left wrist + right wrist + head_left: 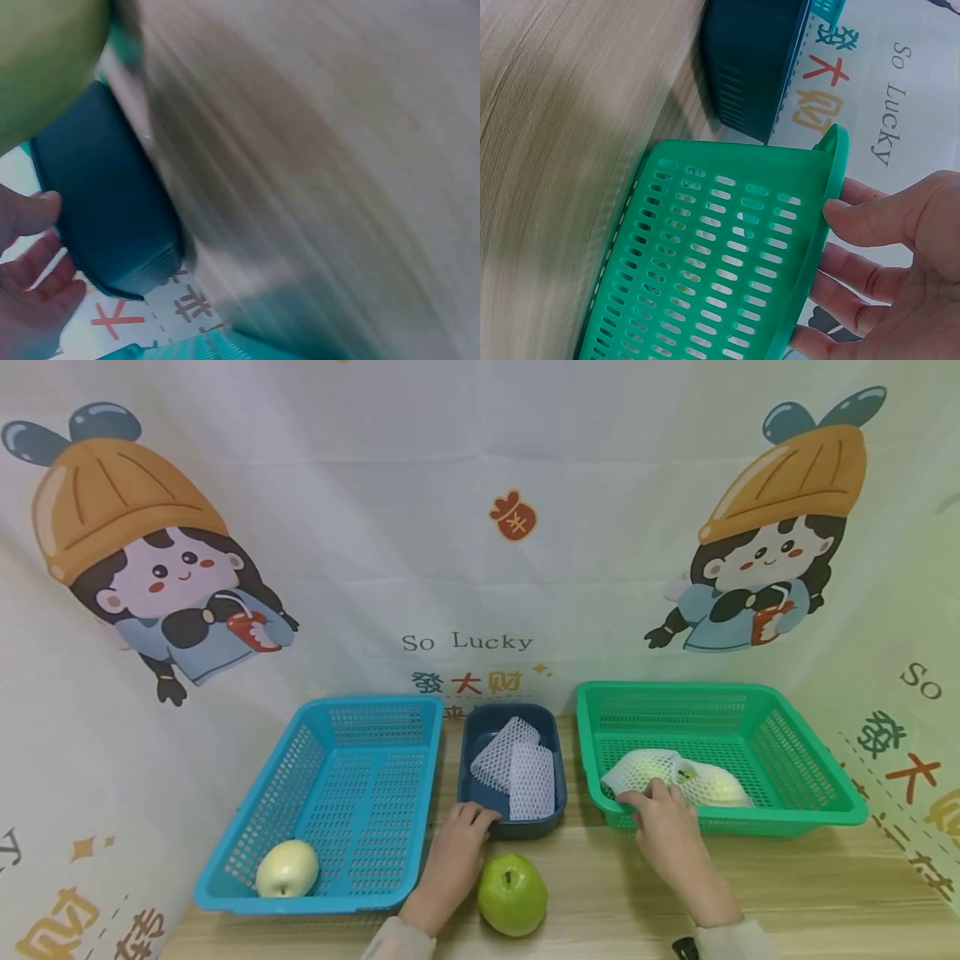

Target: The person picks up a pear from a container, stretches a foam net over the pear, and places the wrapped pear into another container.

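My left hand [455, 853] is at the front left corner of a navy blue basket [468, 789], its thumb near the rim and its fingers loosely bent. In that basket lie white foam fruit nets [532, 781]. My right hand [670, 828] holds the front rim of a green basket [772, 816]; in the right wrist view its thumb [862, 223] lies over the rim and the fingertips are hidden behind it. Beside the rim, inside, are two pale fruits in foam nets, one left [641, 768] and one right [712, 785]. A green apple [512, 895] sits near my left hand.
A blue basket [429, 827] stands at the left with a pale yellow fruit [287, 868] in its front corner. Behind the baskets hangs a printed white cloth [450, 577]. Everything stands on a wood-grain table [600, 893]. A small black object [685, 948] lies by my right sleeve.
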`<action>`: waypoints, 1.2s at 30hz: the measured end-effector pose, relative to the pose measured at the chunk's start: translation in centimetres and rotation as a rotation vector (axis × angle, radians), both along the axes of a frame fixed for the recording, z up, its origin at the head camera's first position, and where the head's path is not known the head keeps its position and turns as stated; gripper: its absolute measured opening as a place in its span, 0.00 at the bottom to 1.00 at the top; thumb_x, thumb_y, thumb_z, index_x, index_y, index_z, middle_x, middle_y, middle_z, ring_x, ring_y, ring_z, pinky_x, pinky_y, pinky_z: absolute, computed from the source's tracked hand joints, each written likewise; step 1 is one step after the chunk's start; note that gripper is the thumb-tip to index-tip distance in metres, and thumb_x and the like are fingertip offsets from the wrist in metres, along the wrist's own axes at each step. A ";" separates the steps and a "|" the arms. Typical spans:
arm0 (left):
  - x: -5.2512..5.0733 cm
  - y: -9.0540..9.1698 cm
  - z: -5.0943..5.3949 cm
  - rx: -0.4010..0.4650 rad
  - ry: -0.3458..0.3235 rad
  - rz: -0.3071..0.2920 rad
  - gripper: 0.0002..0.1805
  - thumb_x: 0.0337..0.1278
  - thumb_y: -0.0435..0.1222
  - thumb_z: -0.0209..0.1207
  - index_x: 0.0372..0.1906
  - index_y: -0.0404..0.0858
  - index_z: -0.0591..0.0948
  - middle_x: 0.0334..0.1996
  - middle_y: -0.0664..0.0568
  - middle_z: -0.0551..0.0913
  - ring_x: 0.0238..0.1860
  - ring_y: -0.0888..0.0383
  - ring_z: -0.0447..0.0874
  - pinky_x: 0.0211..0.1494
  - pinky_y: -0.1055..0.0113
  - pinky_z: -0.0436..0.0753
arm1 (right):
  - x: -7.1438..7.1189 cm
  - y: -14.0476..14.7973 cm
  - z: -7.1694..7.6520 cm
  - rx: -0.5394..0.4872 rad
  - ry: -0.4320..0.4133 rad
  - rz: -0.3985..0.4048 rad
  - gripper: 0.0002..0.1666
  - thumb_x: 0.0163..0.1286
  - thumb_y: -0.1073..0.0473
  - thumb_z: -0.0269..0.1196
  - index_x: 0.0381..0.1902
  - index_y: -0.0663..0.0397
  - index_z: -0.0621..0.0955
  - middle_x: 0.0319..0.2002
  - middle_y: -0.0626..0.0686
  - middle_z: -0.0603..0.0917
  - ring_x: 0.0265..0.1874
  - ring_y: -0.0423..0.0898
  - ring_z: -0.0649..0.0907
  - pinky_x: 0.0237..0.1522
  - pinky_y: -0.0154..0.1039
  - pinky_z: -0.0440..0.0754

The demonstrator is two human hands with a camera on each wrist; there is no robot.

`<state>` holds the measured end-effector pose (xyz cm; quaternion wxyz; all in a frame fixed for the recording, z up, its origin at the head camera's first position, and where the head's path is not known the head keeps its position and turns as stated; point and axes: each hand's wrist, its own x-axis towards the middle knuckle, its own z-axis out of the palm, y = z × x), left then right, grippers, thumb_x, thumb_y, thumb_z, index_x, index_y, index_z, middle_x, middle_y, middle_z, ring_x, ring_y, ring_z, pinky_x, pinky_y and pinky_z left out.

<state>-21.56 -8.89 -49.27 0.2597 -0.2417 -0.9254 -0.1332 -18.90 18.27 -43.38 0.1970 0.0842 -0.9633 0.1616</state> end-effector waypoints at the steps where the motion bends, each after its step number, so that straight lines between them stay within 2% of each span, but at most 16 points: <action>1: -0.1 0.0 -0.1 0.006 0.010 0.002 0.11 0.50 0.30 0.63 0.40 0.42 0.81 0.33 0.53 0.78 0.40 0.56 0.75 0.43 0.64 0.79 | 0.0 0.0 0.0 0.001 0.000 0.000 0.18 0.51 0.74 0.64 0.38 0.52 0.84 0.26 0.54 0.72 0.26 0.48 0.68 0.24 0.37 0.59; 7: -0.6 0.0 -0.3 0.031 0.014 0.006 0.07 0.51 0.31 0.63 0.36 0.44 0.81 0.30 0.55 0.76 0.34 0.59 0.72 0.37 0.66 0.76 | 0.0 -0.2 -0.1 -0.002 -0.009 0.007 0.18 0.50 0.74 0.64 0.39 0.53 0.84 0.26 0.54 0.72 0.26 0.48 0.68 0.24 0.36 0.59; 13: -0.9 0.0 -0.6 0.013 0.032 -0.009 0.11 0.45 0.28 0.63 0.34 0.47 0.81 0.27 0.56 0.74 0.31 0.60 0.70 0.30 0.68 0.72 | 0.2 -0.2 0.1 0.002 -0.022 0.018 0.18 0.50 0.74 0.65 0.39 0.52 0.84 0.26 0.53 0.72 0.26 0.48 0.68 0.24 0.36 0.60; 20: -1.2 0.3 -0.6 -0.043 0.034 0.001 0.17 0.37 0.26 0.64 0.34 0.48 0.80 0.27 0.56 0.73 0.30 0.58 0.69 0.32 0.65 0.70 | -0.1 0.1 1.1 0.060 -0.095 0.056 0.17 0.51 0.71 0.66 0.39 0.52 0.84 0.27 0.53 0.74 0.24 0.46 0.67 0.21 0.36 0.65; 24: -1.1 0.4 -0.5 -0.080 0.028 -0.011 0.22 0.30 0.24 0.65 0.36 0.48 0.80 0.27 0.55 0.72 0.30 0.58 0.68 0.33 0.65 0.68 | -0.3 0.5 1.8 0.078 -0.159 0.100 0.13 0.55 0.66 0.66 0.40 0.54 0.84 0.30 0.57 0.78 0.26 0.48 0.74 0.22 0.41 0.74; 26: -1.1 0.5 -0.5 -0.091 0.024 -0.012 0.22 0.31 0.25 0.65 0.37 0.48 0.79 0.27 0.55 0.71 0.30 0.58 0.67 0.33 0.66 0.67 | -0.6 0.5 2.2 0.073 -0.192 0.118 0.12 0.56 0.64 0.66 0.41 0.56 0.83 0.31 0.59 0.80 0.27 0.51 0.78 0.24 0.43 0.78; 31: -1.2 0.6 -0.4 -0.118 0.017 -0.004 0.20 0.35 0.26 0.64 0.38 0.49 0.79 0.27 0.55 0.71 0.31 0.58 0.66 0.34 0.64 0.67 | -1.2 -0.2 3.5 0.055 -0.273 0.111 0.15 0.60 0.60 0.64 0.46 0.58 0.81 0.37 0.62 0.82 0.30 0.54 0.81 0.28 0.46 0.80; 36: -1.5 0.6 -0.2 -0.133 0.000 0.009 0.20 0.39 0.26 0.63 0.40 0.49 0.79 0.28 0.54 0.71 0.31 0.57 0.66 0.35 0.64 0.67 | -1.9 -1.8 4.9 0.059 -0.275 0.108 0.17 0.62 0.58 0.62 0.49 0.57 0.80 0.43 0.64 0.80 0.39 0.62 0.80 0.33 0.52 0.80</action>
